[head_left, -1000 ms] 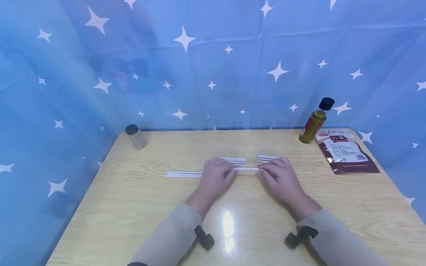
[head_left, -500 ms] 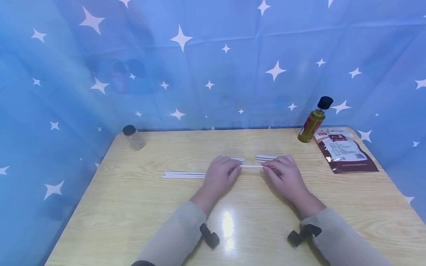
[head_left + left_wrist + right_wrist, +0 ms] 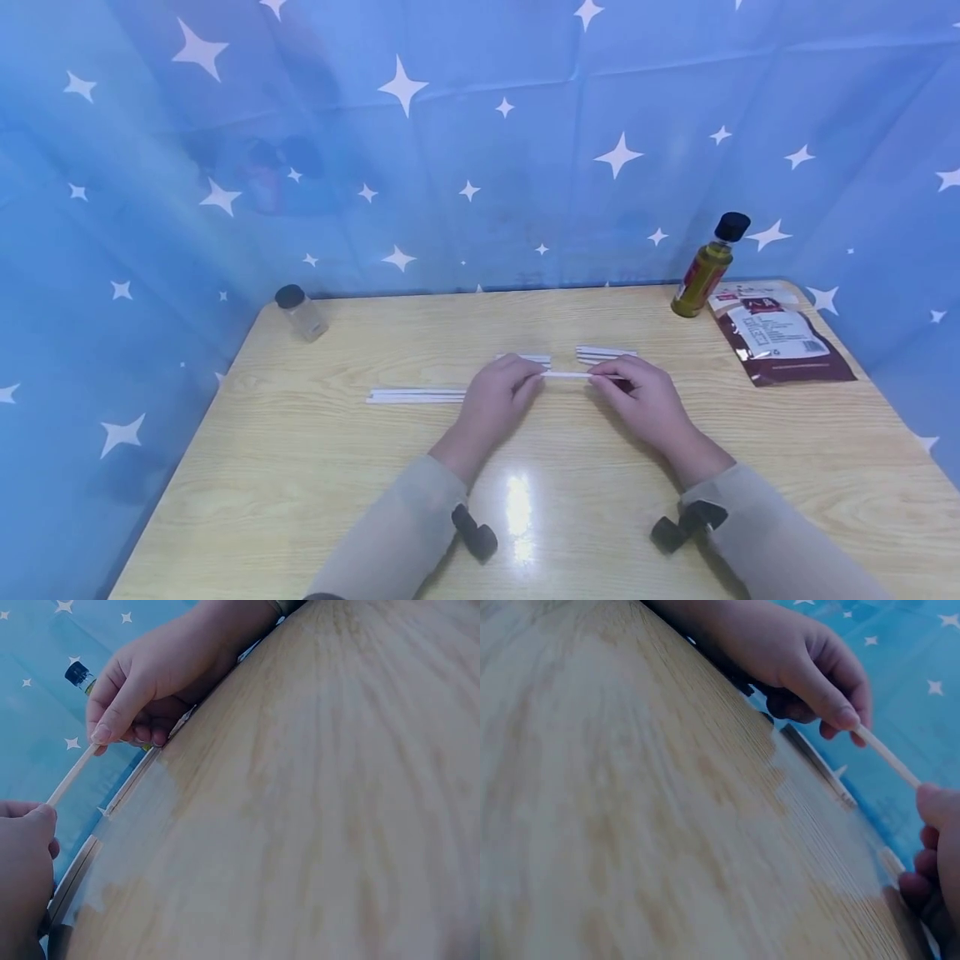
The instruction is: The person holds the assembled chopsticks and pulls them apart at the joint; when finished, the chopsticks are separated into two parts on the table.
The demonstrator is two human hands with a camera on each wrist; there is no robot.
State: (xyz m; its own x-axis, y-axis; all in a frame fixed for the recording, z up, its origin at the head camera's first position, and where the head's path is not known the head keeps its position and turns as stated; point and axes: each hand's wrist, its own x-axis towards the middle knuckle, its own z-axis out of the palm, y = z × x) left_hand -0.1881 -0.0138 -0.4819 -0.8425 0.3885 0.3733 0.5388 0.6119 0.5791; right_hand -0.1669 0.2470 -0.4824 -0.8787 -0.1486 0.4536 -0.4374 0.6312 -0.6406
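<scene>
A thin white stick (image 3: 566,375) spans the gap between both hands, roughly level. My left hand (image 3: 495,400) pinches it near one end between thumb and fingers. On the other side my right hand (image 3: 645,404) pinches it too, as the right wrist view shows with the stick (image 3: 889,757) running between the two sets of fingertips. Two short rows of white sticks lie just behind the hands: one row (image 3: 536,359) beyond the left hand, the other row (image 3: 606,352) beyond the right. Longer white sticks (image 3: 416,397) lie left of my left hand, which hides their right ends.
A small clear jar (image 3: 306,318) with a black lid stands at the back left of the wooden table (image 3: 300,483). At the back right are an oil bottle (image 3: 703,277) with a black cap and a brown-and-white packet (image 3: 783,342). A blue star-patterned cloth (image 3: 480,150) hangs behind.
Both hands have shifted slightly right with the stick between them, the left hand more so. The right fingers have shifted a little on the stick. The other sticks have not moved.
</scene>
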